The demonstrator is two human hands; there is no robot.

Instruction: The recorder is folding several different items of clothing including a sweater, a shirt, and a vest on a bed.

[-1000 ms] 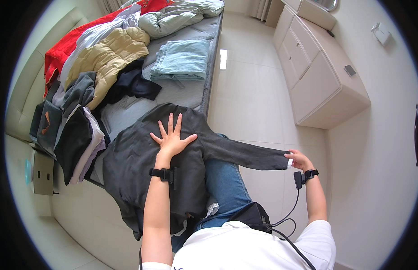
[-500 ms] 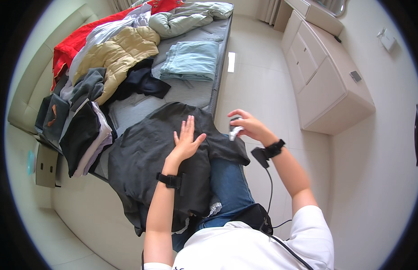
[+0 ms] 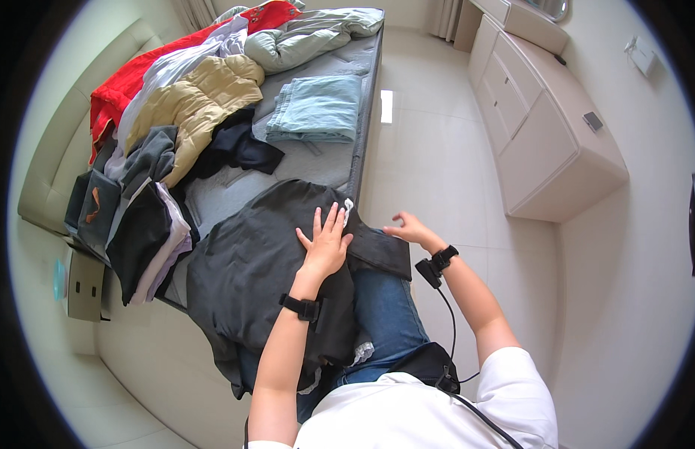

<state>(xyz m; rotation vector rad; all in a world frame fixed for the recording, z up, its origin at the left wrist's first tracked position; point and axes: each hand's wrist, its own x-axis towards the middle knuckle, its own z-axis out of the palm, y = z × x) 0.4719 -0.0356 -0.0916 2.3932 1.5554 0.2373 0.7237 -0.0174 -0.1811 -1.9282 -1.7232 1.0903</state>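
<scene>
A dark grey garment (image 3: 246, 262) with long sleeves lies spread over my lap and the edge of the bed. My left hand (image 3: 325, 243) rests flat on it, fingers spread. Beside those fingertips a small strip of white ruffled trim (image 3: 348, 209) shows. The garment's sleeve (image 3: 385, 253) stretches right across my jeans (image 3: 389, 307). Just above the sleeve's end, my right hand (image 3: 413, 230) has its fingers loosely bent and apart, with nothing seen in them. More white ruffle (image 3: 362, 352) shows at the garment's lower edge.
On the bed (image 3: 317, 168) lie folded light-blue clothing (image 3: 315, 108), a beige puffer jacket (image 3: 201, 93), a red garment (image 3: 130, 90) and a dark piece (image 3: 239, 146). A folded stack (image 3: 149, 243) sits at the left corner. A cabinet (image 3: 538, 142) stands right; a cable (image 3: 454, 322) hangs from my right wrist.
My right hand has let go of the sleeve's dark, white-edged end and moved slightly down. White trim now shows by my left hand, which has shifted a little right and down.
</scene>
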